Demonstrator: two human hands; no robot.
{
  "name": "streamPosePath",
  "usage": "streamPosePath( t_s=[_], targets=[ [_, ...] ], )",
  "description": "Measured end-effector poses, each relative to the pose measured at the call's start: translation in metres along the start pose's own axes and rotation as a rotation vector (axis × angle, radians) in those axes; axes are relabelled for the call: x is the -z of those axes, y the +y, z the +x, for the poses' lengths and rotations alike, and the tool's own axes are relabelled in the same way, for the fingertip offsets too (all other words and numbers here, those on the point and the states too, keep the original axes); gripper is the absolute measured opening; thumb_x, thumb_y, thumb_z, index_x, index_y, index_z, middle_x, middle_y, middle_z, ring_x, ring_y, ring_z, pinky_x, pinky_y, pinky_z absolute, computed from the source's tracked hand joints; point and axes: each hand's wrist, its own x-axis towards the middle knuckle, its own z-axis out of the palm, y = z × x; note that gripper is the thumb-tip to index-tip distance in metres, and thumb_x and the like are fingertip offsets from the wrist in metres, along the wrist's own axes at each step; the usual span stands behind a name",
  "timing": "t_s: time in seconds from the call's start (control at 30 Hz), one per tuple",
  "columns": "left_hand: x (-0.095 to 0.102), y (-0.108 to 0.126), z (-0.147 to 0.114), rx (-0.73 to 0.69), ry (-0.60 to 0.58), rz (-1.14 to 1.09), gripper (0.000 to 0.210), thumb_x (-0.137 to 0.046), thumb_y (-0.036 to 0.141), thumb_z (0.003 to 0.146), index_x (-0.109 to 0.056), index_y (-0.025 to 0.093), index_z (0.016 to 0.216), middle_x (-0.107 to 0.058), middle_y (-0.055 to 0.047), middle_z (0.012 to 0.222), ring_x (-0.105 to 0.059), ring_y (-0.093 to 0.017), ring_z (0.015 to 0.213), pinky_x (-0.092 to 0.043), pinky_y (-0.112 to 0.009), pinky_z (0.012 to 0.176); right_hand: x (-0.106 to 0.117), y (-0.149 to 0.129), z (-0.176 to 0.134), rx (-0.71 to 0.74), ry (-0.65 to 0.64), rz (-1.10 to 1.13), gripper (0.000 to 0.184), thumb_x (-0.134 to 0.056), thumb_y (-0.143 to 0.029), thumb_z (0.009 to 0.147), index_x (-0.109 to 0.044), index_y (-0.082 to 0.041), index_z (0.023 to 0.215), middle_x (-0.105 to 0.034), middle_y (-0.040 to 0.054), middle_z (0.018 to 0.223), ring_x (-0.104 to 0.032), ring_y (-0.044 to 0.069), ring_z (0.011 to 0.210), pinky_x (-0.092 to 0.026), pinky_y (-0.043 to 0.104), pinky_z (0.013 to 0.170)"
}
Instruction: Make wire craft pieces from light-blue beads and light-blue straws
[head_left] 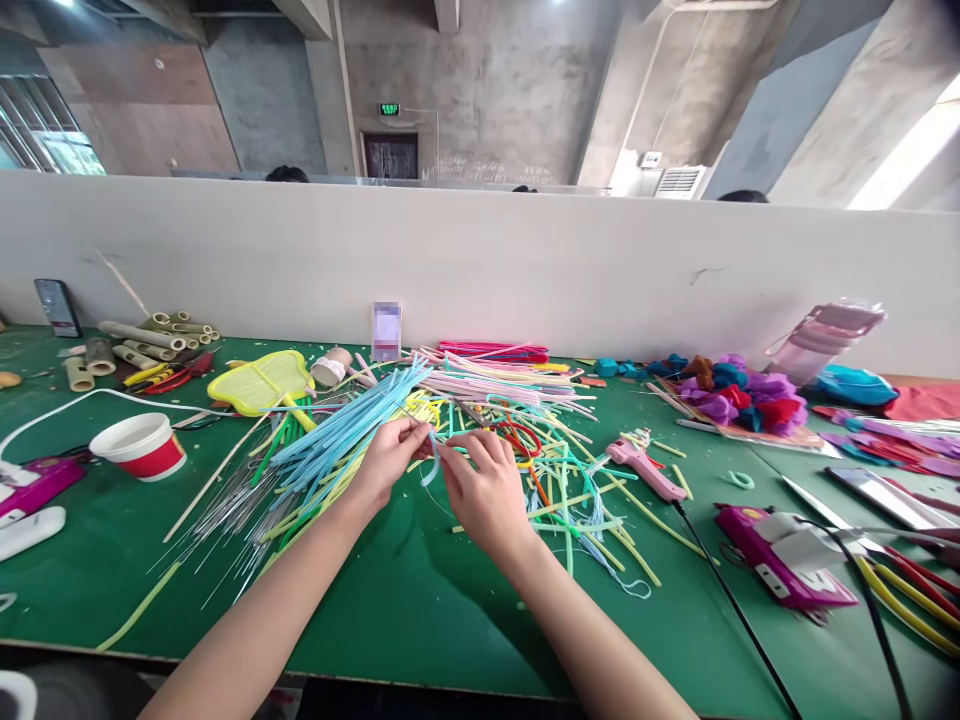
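Observation:
Near the middle of the table, my left hand (391,458) and my right hand (484,488) meet fingertip to fingertip, both closed in a pinch. Between them is a small bent light blue pipe cleaner (430,472), partly hidden by the fingers. A thin strand seems to hang below it. Just behind my left hand lies a thick bundle of light blue pipe cleaners (345,425). Beyond both hands, pink pipe cleaners (502,383) form a pile. Green and yellow pipe cleaners (562,490) lie scattered to the right of my right hand.
A pink glue gun (646,468) lies at right, its black cord trailing forward. A purple power strip (780,560) sits farther right. At left stand a paper cup (139,446) and a yellow-green heart-shaped thing (262,382). Bare metal wires (232,510) fan out left of my left forearm.

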Motion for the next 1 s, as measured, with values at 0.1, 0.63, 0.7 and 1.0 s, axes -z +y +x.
streamPosePath(
  t_s=[0.1, 0.63, 0.7, 1.0],
  targets=[
    [0.001, -0.003, 0.001, -0.019, 0.032, 0.004, 0.049, -0.08, 0.061, 0.066, -0.067, 0.014, 0.077, -0.065, -0.002, 0.068, -0.062, -0.017, 0.066, -0.048, -0.028, 0.066, -0.003, -0.003, -0.002, 0.022, -0.037, 0.039, 0.021, -0.054, -0.012, 0.096, -0.071, -0.021, 0.101, -0.072, 0.0074, 0.112, -0.056, 0.028, 0.107, -0.046, 0.045, 0.089],
    [0.019, -0.01, 0.016, 0.032, 0.155, -0.151, 0.045, -0.081, 0.057, 0.066, -0.068, 0.018, 0.083, -0.074, -0.007, 0.083, -0.07, -0.021, 0.08, -0.05, -0.027, 0.071, 0.047, 0.097, 0.021, -0.619, -0.274, 0.047, 0.029, -0.049, -0.027, 0.096, -0.058, -0.015, 0.12, -0.072, 0.0113, 0.103, -0.069, 0.022, 0.087, -0.051, 0.034, 0.076],
    [0.021, -0.01, 0.017, 0.054, 0.167, -0.19, 0.042, -0.082, 0.055, 0.066, -0.067, 0.017, 0.08, -0.074, -0.006, 0.083, -0.069, -0.018, 0.075, -0.05, -0.025, 0.066, 0.028, 0.108, 0.019, -0.576, -0.415, 0.038, 0.031, -0.065, -0.024, 0.086, -0.062, -0.013, 0.115, -0.073, 0.0129, 0.102, -0.069, 0.026, 0.093, -0.049, 0.033, 0.079],
    [0.019, -0.011, 0.015, 0.147, 0.082, -0.235, 0.032, -0.083, 0.043, 0.068, -0.07, 0.014, 0.075, -0.07, -0.004, 0.071, -0.062, -0.011, 0.058, -0.046, -0.019, 0.051, -0.005, 0.114, 0.028, -0.53, -0.612, 0.033, 0.045, -0.058, -0.007, 0.082, -0.054, -0.007, 0.127, -0.072, 0.0196, 0.099, -0.067, 0.032, 0.097, -0.043, 0.035, 0.075]
  ],
)
